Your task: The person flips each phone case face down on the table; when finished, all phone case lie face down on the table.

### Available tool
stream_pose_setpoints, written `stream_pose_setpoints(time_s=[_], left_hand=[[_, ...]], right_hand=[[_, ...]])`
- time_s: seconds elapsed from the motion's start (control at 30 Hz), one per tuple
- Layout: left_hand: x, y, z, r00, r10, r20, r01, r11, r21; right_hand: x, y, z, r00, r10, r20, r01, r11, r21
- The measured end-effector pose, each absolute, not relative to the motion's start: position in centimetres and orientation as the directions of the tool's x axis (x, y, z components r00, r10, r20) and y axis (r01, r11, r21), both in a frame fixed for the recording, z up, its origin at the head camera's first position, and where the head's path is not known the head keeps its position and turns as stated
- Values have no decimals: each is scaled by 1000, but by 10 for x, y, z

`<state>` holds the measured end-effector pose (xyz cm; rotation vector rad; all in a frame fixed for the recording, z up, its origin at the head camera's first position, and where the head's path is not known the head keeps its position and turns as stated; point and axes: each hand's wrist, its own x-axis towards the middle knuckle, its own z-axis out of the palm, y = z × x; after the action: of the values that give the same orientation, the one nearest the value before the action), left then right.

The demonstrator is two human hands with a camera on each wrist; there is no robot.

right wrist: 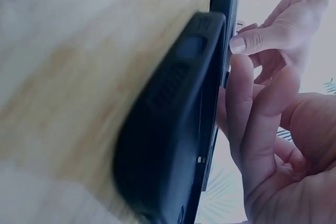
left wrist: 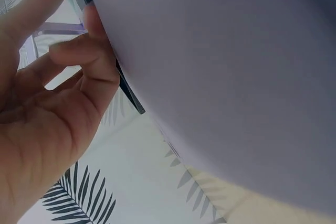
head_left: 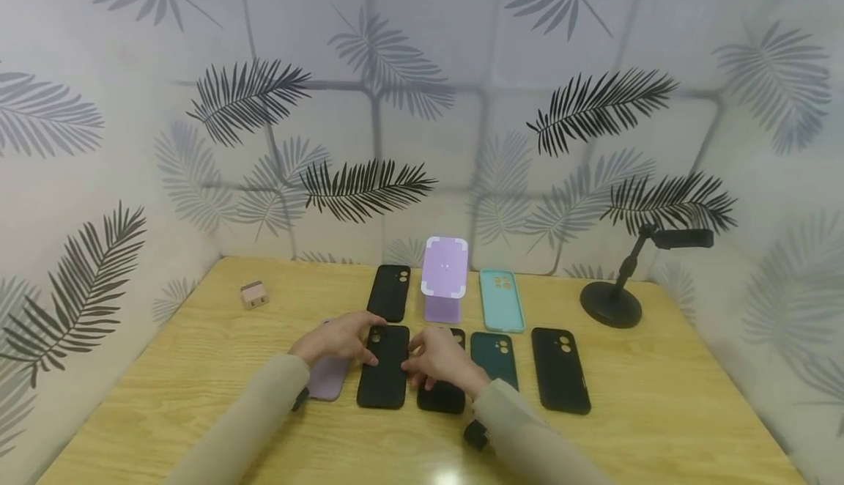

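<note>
A black phone case (head_left: 385, 382) lies flat, back up, on the table between the two hands. My left hand (head_left: 338, 337) reaches over a lilac phone case (head_left: 328, 379), its thumb over the black case and its index finger by that case's top edge. Loosely bent fingers of my right hand (head_left: 438, 359) touch the same case's right edge. Beneath the right hand lies another black phone case (head_left: 440, 398), partly covered. In the right wrist view, the thumb of the left hand (right wrist: 289, 30) comes close to the right hand (right wrist: 268, 129).
Behind stand a lilac phone stand (head_left: 445, 269), a black case (head_left: 389, 293) and a light blue case (head_left: 502, 300). To the right lie a dark green case (head_left: 494, 359) and a black case (head_left: 560, 379). A black stand (head_left: 613, 304) and a pink cube (head_left: 254, 294) sit farther out.
</note>
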<state>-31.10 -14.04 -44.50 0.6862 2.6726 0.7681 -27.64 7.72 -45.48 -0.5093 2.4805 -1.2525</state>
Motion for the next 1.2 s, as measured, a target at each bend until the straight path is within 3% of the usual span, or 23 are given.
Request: stream_pose_setpoints(time_s=[0.2,0.37,0.6,1.0,1.2], left_hand=[[-319,-144,-444,-897,439,-47,320,719,617],[-327,-144,-438,-930,367,15,274,664,695],[-338,-143,-432,-972,234,35,181,642,745],[-357,-146,-436,-979,128,-160,-50,607,793],[-361,-143,-441,-967,145,-209,-76,621,780]], right_hand=[[-291,82,-457,-893,-450,-3,-251,503,-827],[-303,79,-455,-906,-413,98,-335,554,-762],[-313,69,-450,-928,-365,78,-297,593,-749],[-329,57,-451,-936,-348,47,-274,641,-717],[-334,57,-455,-941,-339,15,-243,642,-727]])
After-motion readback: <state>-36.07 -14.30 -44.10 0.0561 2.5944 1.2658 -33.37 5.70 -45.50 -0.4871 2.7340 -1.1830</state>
